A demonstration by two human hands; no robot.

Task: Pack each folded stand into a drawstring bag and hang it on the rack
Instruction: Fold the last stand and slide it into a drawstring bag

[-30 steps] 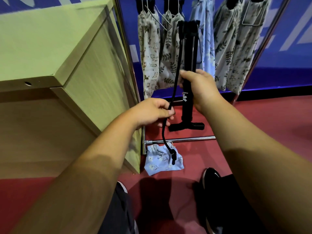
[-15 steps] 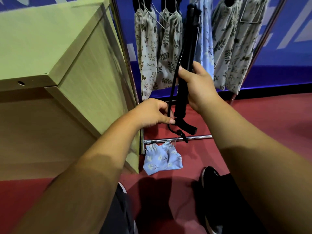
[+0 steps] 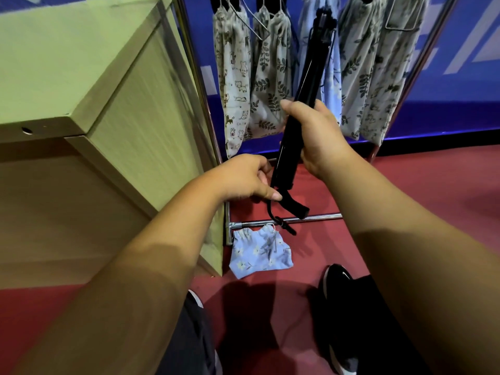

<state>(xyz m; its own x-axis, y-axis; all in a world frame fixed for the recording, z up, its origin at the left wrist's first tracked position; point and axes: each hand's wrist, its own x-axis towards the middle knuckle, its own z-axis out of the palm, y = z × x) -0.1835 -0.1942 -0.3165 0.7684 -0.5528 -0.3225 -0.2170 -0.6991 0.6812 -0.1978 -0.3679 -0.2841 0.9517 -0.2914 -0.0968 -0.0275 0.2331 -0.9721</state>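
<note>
My right hand (image 3: 316, 136) grips the middle of a black folded stand (image 3: 308, 85), which leans with its top to the upper right in front of the rack. My left hand (image 3: 246, 180) pinches the stand's black strap (image 3: 273, 212) near its lower end; the strap loops down below my fingers. A small blue flowered drawstring bag (image 3: 259, 253) lies crumpled on the red floor under the stand. Several filled printed drawstring bags (image 3: 235, 77) hang from hangers on the metal rack (image 3: 311, 218).
A light wooden table (image 3: 94, 104) fills the left, its corner close to my left arm. The rack's left upright stands against it. Red floor spreads to the right. My black shoe (image 3: 338, 280) is below the bag. A blue wall stands behind the rack.
The stand has tilted from upright to leaning right and come up towards me. My left hand slid down the strap to its lower end, so the hanging loop is shorter.
</note>
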